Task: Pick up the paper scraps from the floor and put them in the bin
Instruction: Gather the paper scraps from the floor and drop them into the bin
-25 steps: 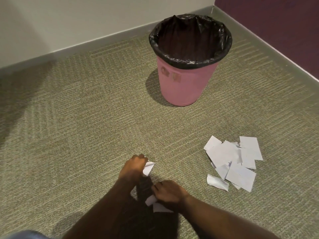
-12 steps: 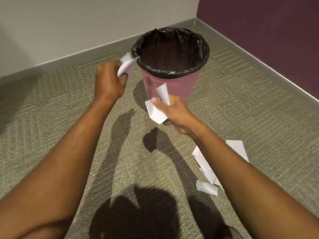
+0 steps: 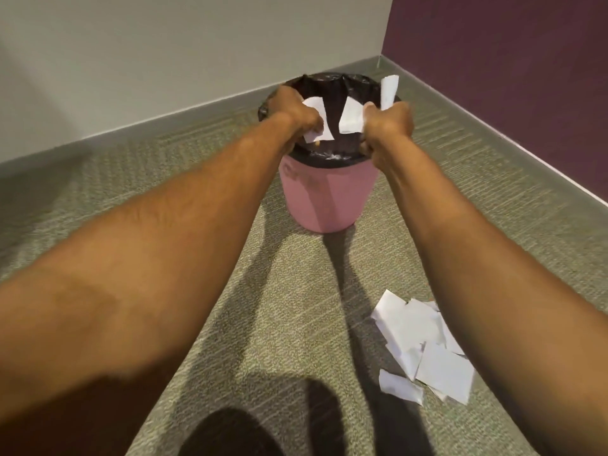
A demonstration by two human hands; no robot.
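Observation:
A pink bin [image 3: 325,195] lined with a black bag stands on the carpet near the room's corner. Both my hands hover over its open mouth. My left hand [image 3: 292,110] pinches a white paper scrap [image 3: 316,120] that hangs down over the opening. My right hand [image 3: 388,123] grips two white scraps, one [image 3: 350,118] pointing inward over the bin and one [image 3: 389,90] sticking up. A pile of several white paper scraps [image 3: 421,343] lies on the floor at the lower right, partly hidden by my right forearm.
A grey-white wall [image 3: 164,60] runs behind the bin and a purple wall [image 3: 510,77] stands to the right; they meet in a corner just past the bin. Green-grey carpet [image 3: 279,307] covers the floor, with shadows of my arms across it.
Both hands have risen from the floor with scraps and moved forward, from beside the bin to directly over its opening. The view has come closer to the bin.

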